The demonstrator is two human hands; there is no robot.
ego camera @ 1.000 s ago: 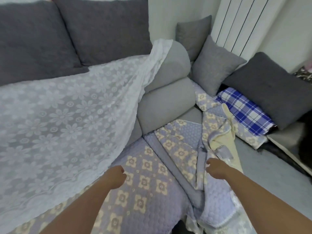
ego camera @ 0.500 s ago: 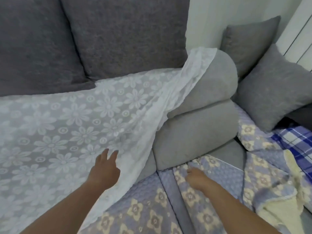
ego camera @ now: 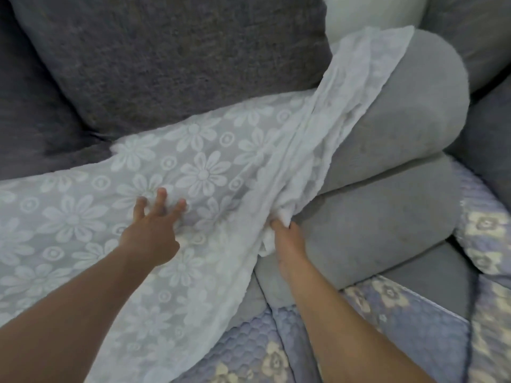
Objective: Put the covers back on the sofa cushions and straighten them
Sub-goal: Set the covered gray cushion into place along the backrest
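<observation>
A white lace cover (ego camera: pixel 199 167) with a flower pattern lies over the sofa seat and runs up onto the light grey rolled armrest (ego camera: pixel 387 172). My left hand (ego camera: pixel 153 230) rests flat on the lace, fingers spread. To its right, my right hand (ego camera: pixel 287 239) grips a bunched fold of the lace's right edge, just against the lower roll of the armrest. Below the lace a lilac quilted cover (ego camera: pixel 249 352) with cream flowers shows on the seat front.
Two dark grey back cushions (ego camera: pixel 171 51) stand behind the lace. More grey cushions (ego camera: pixel 484 37) lean at the far right beyond the armrest. Another piece of the lilac quilted cover (ego camera: pixel 481 225) lies on the right seat.
The view has moved closer to the armrest. My left hand has slid further onto the lace. My right hand has left the quilted cover and taken hold of the lace's edge.
</observation>
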